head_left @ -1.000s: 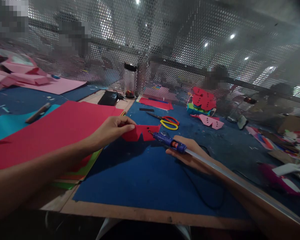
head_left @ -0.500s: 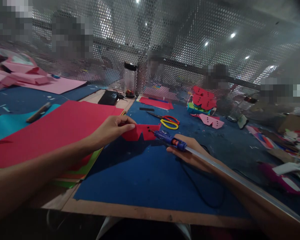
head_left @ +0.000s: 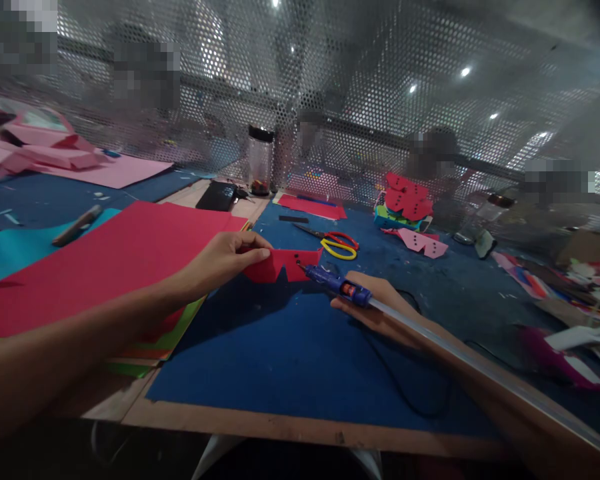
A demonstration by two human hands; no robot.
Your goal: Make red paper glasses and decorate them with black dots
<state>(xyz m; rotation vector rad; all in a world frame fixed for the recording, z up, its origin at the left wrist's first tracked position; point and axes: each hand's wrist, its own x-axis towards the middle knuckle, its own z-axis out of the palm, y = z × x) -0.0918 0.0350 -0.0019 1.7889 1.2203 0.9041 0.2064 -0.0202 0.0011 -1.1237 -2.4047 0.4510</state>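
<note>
My left hand (head_left: 220,261) pinches the left end of a small red paper cut-out (head_left: 283,265) with black dots, holding it just above the blue mat (head_left: 290,353). My right hand (head_left: 380,310) is wrapped round a blue hot glue gun (head_left: 337,283) with a long clear glue stick trailing back along my forearm. The gun's nozzle touches the cut-out's right part near the dots. A black cord (head_left: 405,393) runs from the gun across the mat.
A large red sheet (head_left: 105,263) lies on stacked coloured paper at left. Red and yellow scissors (head_left: 337,243) sit behind the cut-out. Finished red and pink cut-outs (head_left: 410,207) are piled at back right, a jar (head_left: 260,160) stands by a perforated metal screen, and scraps clutter the right edge.
The glue gun's nozzle shifted slightly along the cut-out's right part and back; both hands otherwise keep their places.
</note>
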